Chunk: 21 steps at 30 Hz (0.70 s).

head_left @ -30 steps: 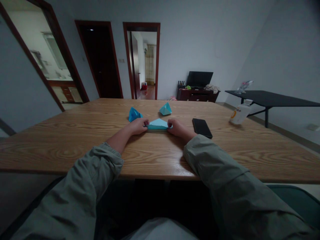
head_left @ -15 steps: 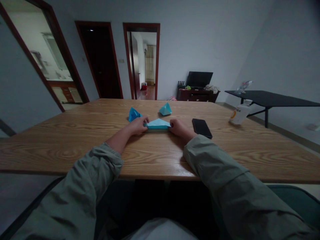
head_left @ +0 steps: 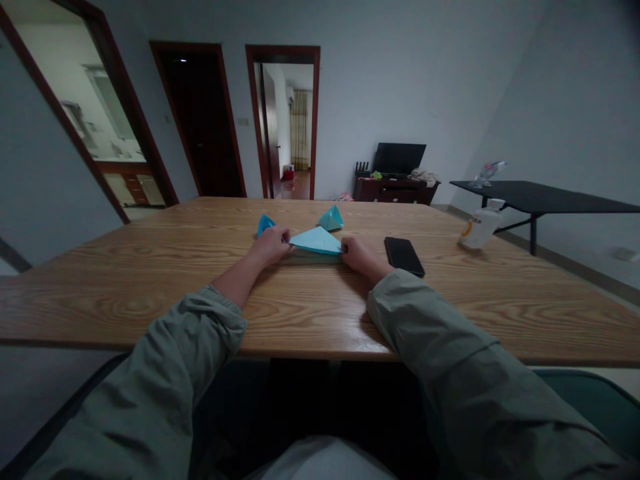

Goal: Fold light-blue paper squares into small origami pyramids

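Note:
A light blue sheet of folded paper (head_left: 317,241), roughly triangular with its peak pointing away from me, is stretched between my two hands just over the table. My left hand (head_left: 273,243) pinches its left corner. At the right corner, my right hand (head_left: 357,253) grips the paper with curled fingers. Behind my left hand stands a darker blue folded paper piece (head_left: 265,224), partly hidden by the hand. A light teal folded paper piece (head_left: 331,218) sits beyond the sheet.
A black phone (head_left: 404,256) lies right of my right hand on the wooden table (head_left: 300,313). Farther right stands a white bottle (head_left: 481,228). Across the room are a black table (head_left: 545,197) and a monitor (head_left: 400,159) on a cabinet.
The folded paper has tilted, so more of its flat face shows and its left end is higher. My left hand has moved slightly up and left; my right hand has hardly moved.

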{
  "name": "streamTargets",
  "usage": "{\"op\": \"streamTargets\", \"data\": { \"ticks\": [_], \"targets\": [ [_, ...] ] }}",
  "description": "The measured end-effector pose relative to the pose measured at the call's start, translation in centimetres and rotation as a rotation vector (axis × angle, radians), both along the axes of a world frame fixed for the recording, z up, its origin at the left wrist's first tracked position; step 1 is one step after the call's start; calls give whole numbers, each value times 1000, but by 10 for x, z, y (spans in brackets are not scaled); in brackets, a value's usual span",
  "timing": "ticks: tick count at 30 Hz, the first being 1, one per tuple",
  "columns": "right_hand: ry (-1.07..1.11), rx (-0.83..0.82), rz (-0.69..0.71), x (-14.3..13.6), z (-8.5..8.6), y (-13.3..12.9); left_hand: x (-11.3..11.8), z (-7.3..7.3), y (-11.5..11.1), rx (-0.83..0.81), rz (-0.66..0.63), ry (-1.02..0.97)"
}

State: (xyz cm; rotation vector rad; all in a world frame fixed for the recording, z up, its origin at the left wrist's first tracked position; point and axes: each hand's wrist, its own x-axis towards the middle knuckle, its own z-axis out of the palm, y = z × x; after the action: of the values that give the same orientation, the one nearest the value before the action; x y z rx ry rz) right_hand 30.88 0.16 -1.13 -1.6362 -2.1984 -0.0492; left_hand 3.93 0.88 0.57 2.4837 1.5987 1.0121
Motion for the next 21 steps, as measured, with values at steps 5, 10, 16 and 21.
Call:
{"op": "streamTargets", "data": {
  "ticks": [5,10,16,21],
  "targets": [
    [45,100,-23,1,2,5,1,-2,3,-2,-93,-216],
    [396,148,-65,2,0,14,5,-8,10,-203,-150,-636],
    [1053,-76,-32,-5,2,13,10,-9,12,-283,-175,-950],
    [1282,-165,57,-12,5,8,12,-9,10,-308,-237,-1015]
  ]
}}
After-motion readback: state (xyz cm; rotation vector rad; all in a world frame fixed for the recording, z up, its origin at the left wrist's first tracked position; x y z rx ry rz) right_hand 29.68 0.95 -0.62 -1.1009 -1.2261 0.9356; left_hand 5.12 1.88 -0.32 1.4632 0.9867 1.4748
